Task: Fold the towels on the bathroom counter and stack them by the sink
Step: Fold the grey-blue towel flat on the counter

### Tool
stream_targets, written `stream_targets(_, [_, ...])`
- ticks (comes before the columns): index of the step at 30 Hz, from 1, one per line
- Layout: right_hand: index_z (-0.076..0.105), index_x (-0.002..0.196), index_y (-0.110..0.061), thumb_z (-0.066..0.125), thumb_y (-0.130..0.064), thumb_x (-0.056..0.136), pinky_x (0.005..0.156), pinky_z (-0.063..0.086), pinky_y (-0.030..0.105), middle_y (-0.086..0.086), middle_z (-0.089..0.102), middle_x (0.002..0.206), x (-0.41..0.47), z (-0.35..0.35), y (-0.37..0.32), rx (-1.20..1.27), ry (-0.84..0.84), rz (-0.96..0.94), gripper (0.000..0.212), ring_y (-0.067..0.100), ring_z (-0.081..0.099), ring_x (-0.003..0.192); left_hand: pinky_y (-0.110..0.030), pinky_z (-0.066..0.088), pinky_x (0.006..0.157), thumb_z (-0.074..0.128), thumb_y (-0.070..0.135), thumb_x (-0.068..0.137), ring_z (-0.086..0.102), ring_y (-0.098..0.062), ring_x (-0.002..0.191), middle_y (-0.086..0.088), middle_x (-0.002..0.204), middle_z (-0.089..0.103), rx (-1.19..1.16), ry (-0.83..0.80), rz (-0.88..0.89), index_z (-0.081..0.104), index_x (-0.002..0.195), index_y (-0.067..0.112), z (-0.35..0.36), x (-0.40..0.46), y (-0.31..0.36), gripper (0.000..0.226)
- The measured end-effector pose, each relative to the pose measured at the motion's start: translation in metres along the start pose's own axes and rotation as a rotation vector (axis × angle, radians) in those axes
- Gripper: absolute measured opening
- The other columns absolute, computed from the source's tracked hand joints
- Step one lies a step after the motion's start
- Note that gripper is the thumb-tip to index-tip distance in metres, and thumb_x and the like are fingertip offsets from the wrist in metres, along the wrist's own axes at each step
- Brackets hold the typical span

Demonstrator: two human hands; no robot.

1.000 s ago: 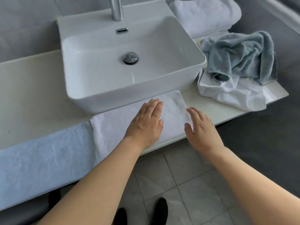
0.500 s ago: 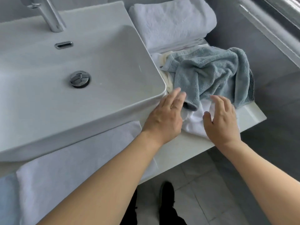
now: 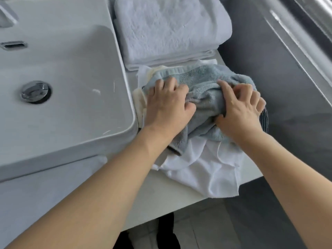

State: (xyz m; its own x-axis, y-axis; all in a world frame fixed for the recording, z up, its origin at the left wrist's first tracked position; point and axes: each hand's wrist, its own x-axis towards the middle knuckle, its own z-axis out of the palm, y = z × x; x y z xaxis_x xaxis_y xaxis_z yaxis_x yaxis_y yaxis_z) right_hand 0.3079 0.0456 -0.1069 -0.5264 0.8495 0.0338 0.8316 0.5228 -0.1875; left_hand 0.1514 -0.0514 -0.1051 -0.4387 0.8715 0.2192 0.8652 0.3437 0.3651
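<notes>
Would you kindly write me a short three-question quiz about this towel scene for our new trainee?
1. True or false: both hands grip the blue-grey towel.
2. Which lies directly under it? A) white cloth B) the sink C) the floor
3. Fill in: the folded white towels lie on the sink's ____ side, seen from the head camera.

Key: 1 true, left hand and right hand; 2 A; 3 right.

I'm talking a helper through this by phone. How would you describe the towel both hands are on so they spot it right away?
Start at the white sink; on the counter to its right lies a heap of crumpled cloths, in front of a neatly folded pale towel stack. The blue-grey towel tops that heap, gripped by the left hand and right hand. It is the only blue piece, lying over the white cloth.
</notes>
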Motion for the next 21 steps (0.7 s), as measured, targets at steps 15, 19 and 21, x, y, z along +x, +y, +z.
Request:
stream_targets(15, [0.062, 0.092, -0.004, 0.08, -0.029, 0.061, 0.102, 0.036, 0.051, 0.007, 0.062, 0.124, -0.019, -0.024, 0.008, 0.257, 0.204, -0.35, 0.043, 0.032, 0.054, 0.118, -0.038, 0.045, 0.074, 0.061, 0.029, 0.073, 0.058, -0.023, 0.077, -0.008, 0.078, 0.06, -1.354, -0.493, -0.762, 0.063, 0.078, 0.02, -0.047, -0.036, 0.008, 0.011])
stream_targets(19, [0.057, 0.08, 0.001, 0.07, 0.003, 0.066, 0.074, 0.049, 0.048, 0.012, 0.065, 0.096, -0.028, -0.043, -0.008, 0.485, 0.342, -0.372, 0.02, 0.031, 0.061, 0.087, -0.041, 0.054, 0.082, 0.075, 0.031, 0.061, 0.067, -0.026, 0.086, -0.01, 0.091, 0.071, -1.165, -0.938, -0.539, 0.071, 0.096, 0.018, -0.069, -0.052, -0.003, 0.038])
stream_targets(21, [0.053, 0.08, -0.001, 0.069, 0.007, 0.065, 0.063, 0.046, 0.044, 0.01, 0.058, 0.081, -0.035, -0.052, -0.017, 0.601, 0.36, -0.291, 0.023, 0.026, 0.054, 0.074, -0.034, 0.054, 0.078, 0.073, 0.024, 0.063, 0.068, -0.019, 0.08, -0.007, 0.081, 0.071, -1.039, -0.946, -0.435, 0.073, 0.083, 0.017, -0.078, -0.062, -0.007, 0.021])
